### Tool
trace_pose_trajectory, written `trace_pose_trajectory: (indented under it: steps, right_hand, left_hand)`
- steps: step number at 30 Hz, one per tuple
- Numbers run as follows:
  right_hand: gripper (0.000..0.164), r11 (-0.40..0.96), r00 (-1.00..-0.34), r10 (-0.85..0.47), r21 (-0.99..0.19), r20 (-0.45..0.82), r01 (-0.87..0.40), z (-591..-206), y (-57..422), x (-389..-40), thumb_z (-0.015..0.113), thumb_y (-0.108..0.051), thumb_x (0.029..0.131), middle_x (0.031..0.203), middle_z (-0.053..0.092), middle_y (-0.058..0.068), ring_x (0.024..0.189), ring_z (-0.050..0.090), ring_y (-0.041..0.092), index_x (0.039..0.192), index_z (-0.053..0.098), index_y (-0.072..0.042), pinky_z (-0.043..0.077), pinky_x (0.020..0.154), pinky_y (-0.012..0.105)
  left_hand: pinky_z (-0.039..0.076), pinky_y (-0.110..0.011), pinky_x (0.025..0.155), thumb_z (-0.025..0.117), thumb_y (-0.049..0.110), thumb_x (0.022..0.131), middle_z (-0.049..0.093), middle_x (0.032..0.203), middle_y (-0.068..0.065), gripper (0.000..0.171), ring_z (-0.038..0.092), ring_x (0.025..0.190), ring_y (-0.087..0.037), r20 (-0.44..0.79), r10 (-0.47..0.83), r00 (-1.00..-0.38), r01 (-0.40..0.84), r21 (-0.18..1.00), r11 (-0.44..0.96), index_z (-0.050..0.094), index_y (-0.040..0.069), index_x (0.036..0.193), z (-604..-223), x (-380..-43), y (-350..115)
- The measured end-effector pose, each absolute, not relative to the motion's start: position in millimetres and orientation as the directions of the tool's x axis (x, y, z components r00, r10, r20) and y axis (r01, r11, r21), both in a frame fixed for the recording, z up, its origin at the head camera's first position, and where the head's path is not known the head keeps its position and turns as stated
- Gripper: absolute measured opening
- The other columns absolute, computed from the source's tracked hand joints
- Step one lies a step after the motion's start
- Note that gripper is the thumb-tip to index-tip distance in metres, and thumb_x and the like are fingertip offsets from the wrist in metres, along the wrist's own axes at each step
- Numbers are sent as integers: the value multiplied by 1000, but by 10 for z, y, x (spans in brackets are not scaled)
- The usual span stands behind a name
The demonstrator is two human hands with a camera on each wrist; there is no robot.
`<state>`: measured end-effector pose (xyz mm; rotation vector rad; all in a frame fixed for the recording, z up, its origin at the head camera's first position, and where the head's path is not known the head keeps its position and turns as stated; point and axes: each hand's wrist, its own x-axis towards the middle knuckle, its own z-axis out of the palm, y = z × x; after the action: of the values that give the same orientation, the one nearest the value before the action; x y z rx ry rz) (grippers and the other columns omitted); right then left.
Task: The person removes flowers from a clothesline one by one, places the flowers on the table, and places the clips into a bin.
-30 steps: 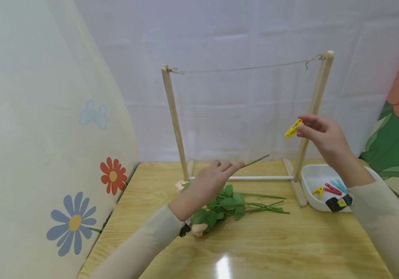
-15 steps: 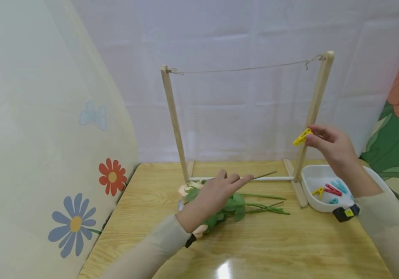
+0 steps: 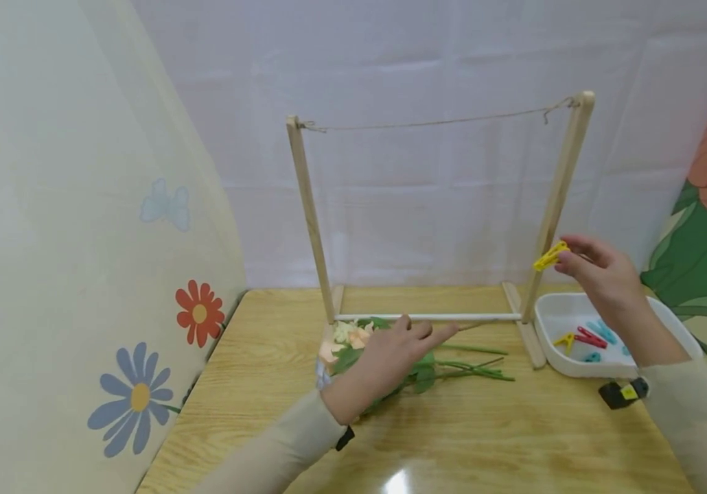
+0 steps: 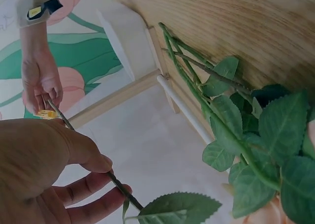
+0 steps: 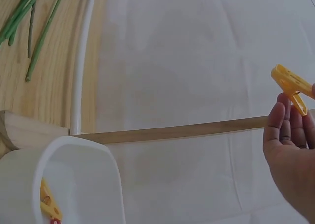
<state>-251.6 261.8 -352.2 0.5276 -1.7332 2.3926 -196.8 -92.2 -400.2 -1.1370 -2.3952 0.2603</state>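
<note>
My left hand [image 3: 390,360] pinches a thin dark flower stem [image 4: 118,184] between thumb and fingers, above a pile of cut roses. A green leaf [image 4: 179,209] grows from that stem below the fingertips. Peach rose blooms [image 3: 360,336] show beside the hand in the head view, which covers part of the pile. Green stems [image 3: 477,370] of the pile point right across the table. My right hand [image 3: 603,274] holds a yellow clothespin [image 3: 551,255] by its end, in front of the frame's right post; the right wrist view shows the clothespin [image 5: 290,86] at the fingertips.
A wooden frame [image 3: 311,219] stands at the back, with twine [image 3: 427,123] tied between its posts and a white rod [image 3: 427,317] low down. To its right, a white tub [image 3: 551,350] holds several clothespins [image 3: 589,336]. White cloth [image 3: 427,219] hangs behind.
Both hands have come down and to the right, the left with the stem, the right with the yellow clothespin. More of the blooms now shows beside the left hand.
</note>
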Motion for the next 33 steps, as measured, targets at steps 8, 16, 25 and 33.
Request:
trace_pose_trajectory:
  steps: [8, 16, 25, 33]
  right_hand:
    - [24, -323, -948, -74, -907, 309, -270, -3601, 2692, -2491, 60, 0, 99, 104, 63, 1, 95, 65, 11, 118, 69, -10, 56, 86, 19]
    - [25, -370, -951, -72, -894, 299, -253, -3686, 2770, -2482, 58, 3, 99, 102, 65, 1, 93, 66, 11, 117, 71, -9, 57, 86, 19]
    - [27, -376, -960, -45, -895, 277, -241, -3784, 2908, -2451, 58, 4, 99, 102, 67, -1, 91, 68, 11, 116, 72, -11, 57, 85, 19]
    - [25, -371, -969, -18, -902, 246, -222, -3830, 3021, -2412, 59, 3, 99, 105, 67, -2, 92, 67, 10, 114, 72, -12, 57, 83, 19]
  left_hand:
    - [25, -16, 43, 63, -11, 89, 59, 104, 6, 86, 50, 76, -11, 267, 778, -569, 682, -376, 628, 33, 29, 159, -4083, -1953, -887]
    - [26, -17, 42, 67, -8, 90, 58, 102, 5, 85, 48, 76, -12, 214, 776, -593, 682, -380, 625, 34, 31, 158, -4194, -1972, -858]
    - [31, -17, 43, 71, 0, 92, 60, 113, 8, 81, 46, 78, -11, 138, 774, -618, 677, -407, 613, 35, 33, 157, -4272, -1994, -797]
    - [33, -17, 43, 73, 4, 91, 61, 122, 10, 82, 57, 91, -13, 72, 771, -633, 667, -455, 590, 36, 34, 157, -4309, -2007, -761]
